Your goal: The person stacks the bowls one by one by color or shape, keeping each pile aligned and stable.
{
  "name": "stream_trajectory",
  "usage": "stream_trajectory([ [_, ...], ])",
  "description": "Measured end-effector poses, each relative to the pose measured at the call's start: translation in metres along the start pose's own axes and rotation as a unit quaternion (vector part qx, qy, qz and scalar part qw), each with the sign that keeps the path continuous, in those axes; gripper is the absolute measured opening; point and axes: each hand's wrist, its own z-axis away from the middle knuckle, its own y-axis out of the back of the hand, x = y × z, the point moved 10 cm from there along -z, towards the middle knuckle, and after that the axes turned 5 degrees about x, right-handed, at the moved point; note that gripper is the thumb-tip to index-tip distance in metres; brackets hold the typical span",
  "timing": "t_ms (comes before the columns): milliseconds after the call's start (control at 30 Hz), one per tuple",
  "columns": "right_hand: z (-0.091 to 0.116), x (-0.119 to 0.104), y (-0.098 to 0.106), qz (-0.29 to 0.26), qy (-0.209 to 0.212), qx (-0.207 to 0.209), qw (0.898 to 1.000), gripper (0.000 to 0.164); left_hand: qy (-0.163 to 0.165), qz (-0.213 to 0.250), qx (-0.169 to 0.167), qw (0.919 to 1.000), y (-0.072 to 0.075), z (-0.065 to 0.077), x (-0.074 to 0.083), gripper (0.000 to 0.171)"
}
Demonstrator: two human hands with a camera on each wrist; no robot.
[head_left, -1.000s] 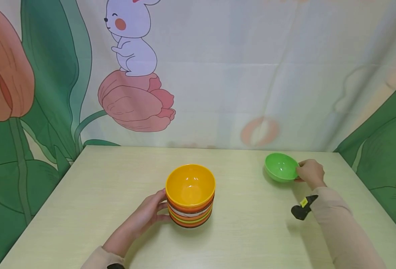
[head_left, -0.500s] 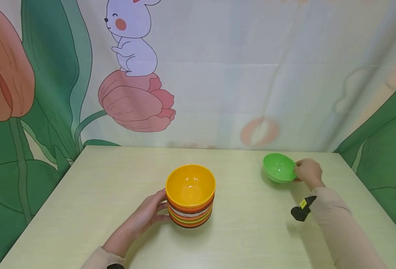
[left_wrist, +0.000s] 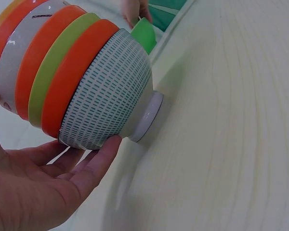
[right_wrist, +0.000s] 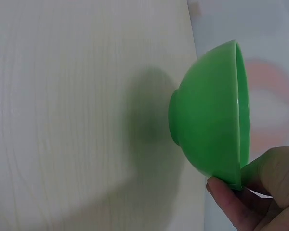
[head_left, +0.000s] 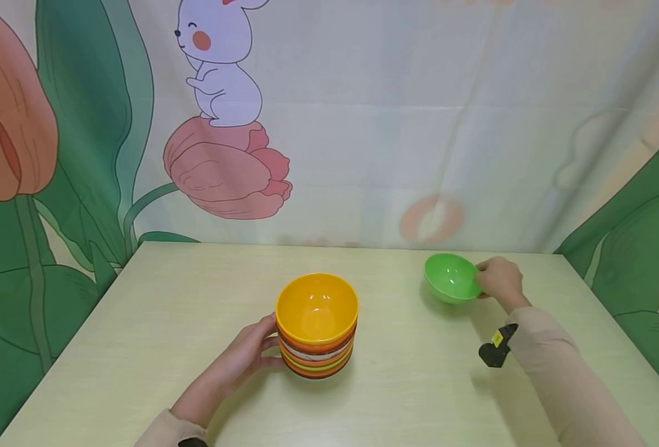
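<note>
A stack of nested bowls (head_left: 317, 363) is near the middle of the table, a yellow-orange bowl (head_left: 318, 307) on top. In the left wrist view, the lowest bowl (left_wrist: 106, 91) is white with green dashes and a pale foot close over the tabletop. My left hand (head_left: 245, 351) holds the stack from its left side, thumb near the upper bowls and fingers along the lower ones. At the back right, my right hand (head_left: 499, 279) pinches the rim of a light green bowl (right_wrist: 209, 113), thumb inside and fingers outside. This bowl is upright, its shadow lying apart from its foot.
The pale wooden table (head_left: 195, 292) runs back to a printed curtain (head_left: 351, 124) with a rabbit and tulips. A black wrist device (head_left: 497, 347) sticks out from the right sleeve over the tabletop.
My right hand has moved to the left with the green bowl, a short way toward the stack. The left hand and the stack have stayed in place.
</note>
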Motion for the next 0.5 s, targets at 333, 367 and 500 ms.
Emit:
stream_trajectory([
  [333, 0.002, -0.023, -0.002, 0.001, 0.032, -0.012, 0.999, 0.039, 0.0, 0.002, 0.004, 1.0, 0.001, 0.0, 0.0, 0.069],
  [367, 0.003, -0.026, -0.003, 0.003, 0.038, -0.014, 0.999, 0.039, 0.0, 0.002, 0.004, 1.0, 0.001, 0.0, 0.0, 0.069],
  [500, 0.004, -0.04, -0.005, 0.011, 0.06, -0.016, 0.998, 0.037, -0.001, 0.002, 0.003, 1.0, 0.001, 0.0, -0.001, 0.069],
])
